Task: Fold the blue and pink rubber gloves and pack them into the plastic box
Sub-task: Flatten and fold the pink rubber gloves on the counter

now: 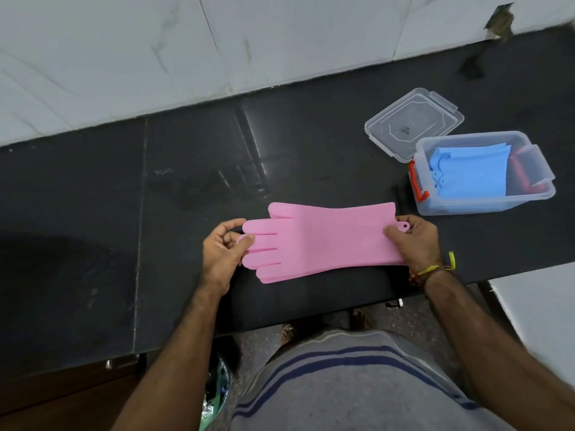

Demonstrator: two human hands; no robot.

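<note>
Two hands hold one pink glove (pixel 323 241) flat on the black desk (pixel 186 188), stretched from 9 o'clock to 3 o'clock. The left hand (pixel 222 253) has its grip closed on the glove's fingertips, thumb on top of the middle fingers, the other fingers curled at the tips. The right hand (pixel 413 241) has its grip closed on the cuff end, thumb pressed on top of the pink sheet, with the small hanging tab (pixel 403 226) poking out between its fingers. The glove lies unfolded, fingers pointing to 9 o'clock, thumb on the far edge.

At about 2 o'clock from the glove stands the clear plastic box (pixel 485 194), open, with red latches (pixel 417 185) on its ends. Inside it lies the blue glove (pixel 469 172), folded, filling most of the box. Just beyond the box, at its 11 o'clock corner and touching or nearly touching it, the clear lid (pixel 413 122) rests on the desk. A yellow thread band (pixel 435 269) circles the right wrist.
</note>
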